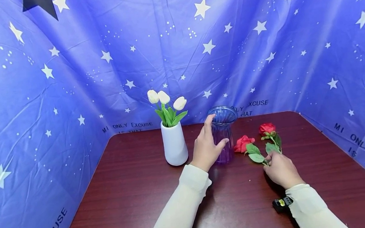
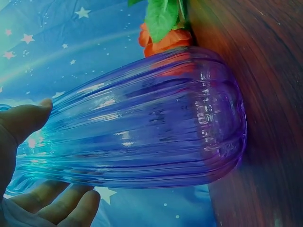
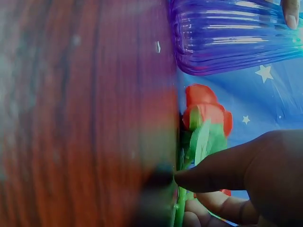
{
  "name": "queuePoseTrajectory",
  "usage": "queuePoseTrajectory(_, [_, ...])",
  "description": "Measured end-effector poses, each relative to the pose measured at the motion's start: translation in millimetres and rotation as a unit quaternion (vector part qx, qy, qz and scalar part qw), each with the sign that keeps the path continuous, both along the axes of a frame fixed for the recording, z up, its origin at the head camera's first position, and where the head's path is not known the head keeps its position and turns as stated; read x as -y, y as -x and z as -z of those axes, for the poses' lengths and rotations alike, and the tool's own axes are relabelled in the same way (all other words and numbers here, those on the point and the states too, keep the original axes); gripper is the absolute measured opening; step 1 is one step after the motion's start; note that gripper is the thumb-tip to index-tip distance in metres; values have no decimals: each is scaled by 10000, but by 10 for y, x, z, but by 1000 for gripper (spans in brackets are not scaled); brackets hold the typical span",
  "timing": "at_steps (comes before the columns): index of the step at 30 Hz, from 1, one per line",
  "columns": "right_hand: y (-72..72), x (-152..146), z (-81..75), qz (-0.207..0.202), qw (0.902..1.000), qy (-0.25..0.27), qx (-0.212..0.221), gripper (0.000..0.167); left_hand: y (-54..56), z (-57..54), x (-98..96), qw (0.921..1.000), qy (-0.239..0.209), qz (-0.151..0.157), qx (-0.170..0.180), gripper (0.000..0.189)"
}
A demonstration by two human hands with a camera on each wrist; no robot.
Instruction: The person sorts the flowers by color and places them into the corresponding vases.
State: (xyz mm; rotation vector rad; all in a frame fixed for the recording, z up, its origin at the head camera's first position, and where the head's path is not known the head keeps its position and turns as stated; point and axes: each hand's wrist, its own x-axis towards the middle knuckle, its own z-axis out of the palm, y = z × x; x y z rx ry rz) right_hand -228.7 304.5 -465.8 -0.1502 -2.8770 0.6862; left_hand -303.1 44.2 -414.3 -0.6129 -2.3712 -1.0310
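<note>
My left hand (image 1: 204, 146) loosely round the fluted glass vase (image 2: 142, 123), right hand (image 1: 283, 169) in a pinch on a rose stem (image 3: 179, 213)

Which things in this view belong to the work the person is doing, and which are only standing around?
Seem to belong:
ribbed glass vase, with the left grip on it
two red roses, with the right grip at their stems

Seem to be only around:
white vase, standing untouched
white tulips in it
starry blue cloth behind
</note>
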Motion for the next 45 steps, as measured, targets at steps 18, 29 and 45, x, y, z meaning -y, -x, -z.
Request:
queuePoseTrajectory(18, [50,-29,-108,-280,9993,-197,-167,11,-19,-12,-7,9996,219,-197,-31,99])
queuePoseTrajectory(29, [200,-61,-398,-423,9982,72,-428,12,-15,-22,-3,9991,310,-266,-132,98])
queuePoseTrajectory(45, [543,-61,-801,-661,9951,117,-719,18,3,-16,4,9985,438,-298,-146,97])
